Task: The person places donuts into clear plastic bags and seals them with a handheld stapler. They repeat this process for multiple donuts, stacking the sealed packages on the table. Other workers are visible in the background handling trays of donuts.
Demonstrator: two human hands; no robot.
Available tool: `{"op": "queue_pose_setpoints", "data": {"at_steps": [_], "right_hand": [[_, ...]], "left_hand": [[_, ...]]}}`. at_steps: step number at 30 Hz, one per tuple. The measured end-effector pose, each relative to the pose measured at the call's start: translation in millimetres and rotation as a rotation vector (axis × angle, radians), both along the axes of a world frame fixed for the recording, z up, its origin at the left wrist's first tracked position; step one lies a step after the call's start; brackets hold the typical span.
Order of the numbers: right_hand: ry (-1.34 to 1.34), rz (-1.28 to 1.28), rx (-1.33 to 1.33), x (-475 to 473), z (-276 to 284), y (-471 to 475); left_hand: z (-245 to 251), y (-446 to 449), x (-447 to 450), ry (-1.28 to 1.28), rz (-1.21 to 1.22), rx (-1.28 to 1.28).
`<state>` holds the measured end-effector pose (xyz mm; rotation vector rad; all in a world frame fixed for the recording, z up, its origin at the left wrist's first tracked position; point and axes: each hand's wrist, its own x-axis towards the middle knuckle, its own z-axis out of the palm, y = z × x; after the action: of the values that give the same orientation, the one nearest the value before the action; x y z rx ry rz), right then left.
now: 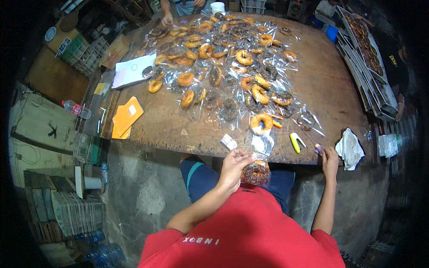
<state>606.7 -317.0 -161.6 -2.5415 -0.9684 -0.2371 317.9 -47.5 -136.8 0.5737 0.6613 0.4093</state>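
Observation:
My left hand (pixel 236 165) pinches the gathered top of a clear plastic bag at the table's near edge. A doughnut with dark sprinkled topping (pixel 255 174) hangs in that bag, in front of my red shirt. Above it, a plain ring doughnut (pixel 261 124) lies bagged on the table. My right hand (pixel 330 162) is out to the right, its fingers on a small purplish object (pixel 318 148) too small to name. A lime-green stapler (pixel 297 142) lies left of that hand. Next to my left hand sits a small stack of printed paper slips (pixel 229 141).
Many bagged doughnuts (pixel 214 75) cover the middle of the wooden table (pixel 167 124). Orange envelopes (pixel 127 115) and white papers (pixel 132 68) lie left; a white cloth (pixel 349 149) lies right. Stacked trays (pixel 365 73) stand at the right edge. Another person's hand (pixel 167 19) reaches in across the table.

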Motion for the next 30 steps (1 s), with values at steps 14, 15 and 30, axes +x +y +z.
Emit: {"op": "queue_pose_setpoints", "data": {"at_steps": [14,15,30], "right_hand": [[0.733,0.209,0.418,-160,44,111],[0.665,0.247,0.452,-163,41,112],[0.978,0.187,0.54,-196,-8,94]], "left_hand": [[-19,-29,7,0.081,-0.031,0.201],[-19,-30,8,0.09,-0.032,0.209],[-47,-41,-8,0.091,-0.118,0.072]]}}
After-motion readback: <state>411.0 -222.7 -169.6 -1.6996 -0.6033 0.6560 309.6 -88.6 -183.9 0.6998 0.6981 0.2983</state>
